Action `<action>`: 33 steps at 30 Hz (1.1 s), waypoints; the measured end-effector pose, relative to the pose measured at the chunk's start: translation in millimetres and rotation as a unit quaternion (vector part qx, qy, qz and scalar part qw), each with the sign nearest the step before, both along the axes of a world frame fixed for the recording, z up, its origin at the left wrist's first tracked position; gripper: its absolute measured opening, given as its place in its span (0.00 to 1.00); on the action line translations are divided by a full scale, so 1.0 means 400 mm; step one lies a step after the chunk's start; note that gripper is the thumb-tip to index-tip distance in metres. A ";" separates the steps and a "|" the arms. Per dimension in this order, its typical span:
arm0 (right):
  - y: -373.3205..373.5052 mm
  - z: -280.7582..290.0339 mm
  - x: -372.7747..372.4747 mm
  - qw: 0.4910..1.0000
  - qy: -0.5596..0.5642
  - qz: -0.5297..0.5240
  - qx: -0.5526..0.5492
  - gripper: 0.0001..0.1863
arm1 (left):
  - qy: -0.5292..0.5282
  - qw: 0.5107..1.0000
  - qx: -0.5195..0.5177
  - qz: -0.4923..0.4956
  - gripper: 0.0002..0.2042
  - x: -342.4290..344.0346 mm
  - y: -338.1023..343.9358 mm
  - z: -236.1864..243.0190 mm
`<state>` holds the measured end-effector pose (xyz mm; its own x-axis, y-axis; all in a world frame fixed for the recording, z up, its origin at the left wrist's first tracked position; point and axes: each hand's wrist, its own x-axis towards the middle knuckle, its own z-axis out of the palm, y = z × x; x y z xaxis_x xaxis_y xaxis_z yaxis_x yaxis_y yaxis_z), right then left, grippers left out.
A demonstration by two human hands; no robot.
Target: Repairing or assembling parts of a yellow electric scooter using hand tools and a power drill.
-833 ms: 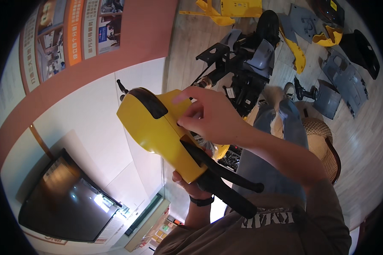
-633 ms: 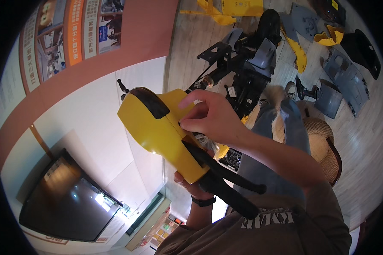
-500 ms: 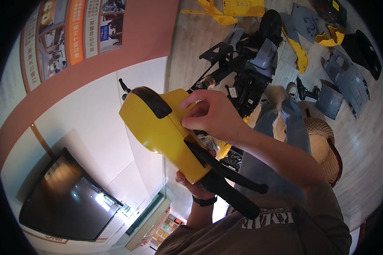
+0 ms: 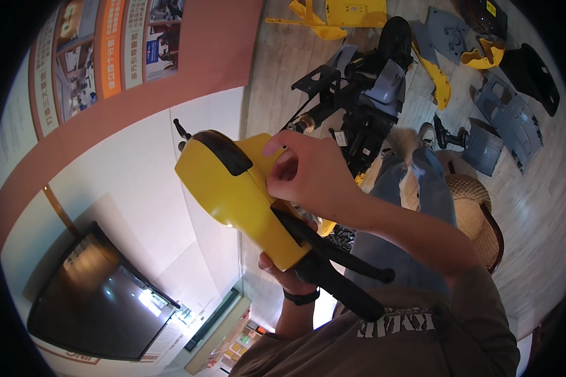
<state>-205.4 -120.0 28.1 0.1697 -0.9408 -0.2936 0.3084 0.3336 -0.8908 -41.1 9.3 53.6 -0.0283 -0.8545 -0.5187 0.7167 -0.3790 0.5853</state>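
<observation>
A yellow scooter handlebar cover (image 4: 223,185) with a dark window panel (image 4: 223,152) is raised in front of me. A black rubber grip (image 4: 346,293) and a black brake lever (image 4: 358,264) stick out from its near end. My left hand (image 4: 289,274), a black band at its wrist, grips that end from below; most of its fingers are behind the cover. My right hand (image 4: 314,173) is closed in a pinch against the cover's right side. Whatever its fingertips hold, if anything, is hidden.
Beyond the cover stands a stripped scooter frame (image 4: 365,100). Yellow and grey body panels (image 4: 506,116) lie on the wooden floor around a cordless drill (image 4: 449,134). A woven stool (image 4: 475,217) is at right. Left is a wall with a dark screen (image 4: 100,295).
My right hand's fingers have curled a little further at the cover's side. The cover and my left hand stay almost where they were; the view has shifted slightly.
</observation>
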 end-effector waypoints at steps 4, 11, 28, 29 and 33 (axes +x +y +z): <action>0.034 -0.024 0.011 0.998 0.018 -0.060 0.000 0.20 | -0.003 1.000 0.008 -0.006 0.42 0.010 0.006 -0.001; 0.222 -0.025 -0.008 0.979 -0.084 -0.130 0.131 0.18 | 0.016 0.999 0.017 -0.033 0.43 0.030 0.008 -0.009; 0.294 -0.003 0.023 0.987 -0.029 -0.158 -0.014 0.18 | 0.055 0.997 -0.001 -0.063 0.43 -0.018 -0.032 0.014; 0.297 -0.005 0.027 0.986 -0.033 -0.164 -0.010 0.18 | 0.029 0.997 -0.013 -0.074 0.42 -0.010 -0.028 0.014; 0.298 -0.018 0.021 0.983 -0.063 -0.170 -0.031 0.16 | 0.111 0.984 -0.050 -0.132 0.43 -0.052 -0.053 0.015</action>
<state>-197.2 -0.9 21.1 -0.1270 -0.9645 -0.2315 0.5018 0.1389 -0.8538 -61.7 -12.1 59.4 -0.3586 -0.8487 -0.3887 0.7161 -0.5172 0.4687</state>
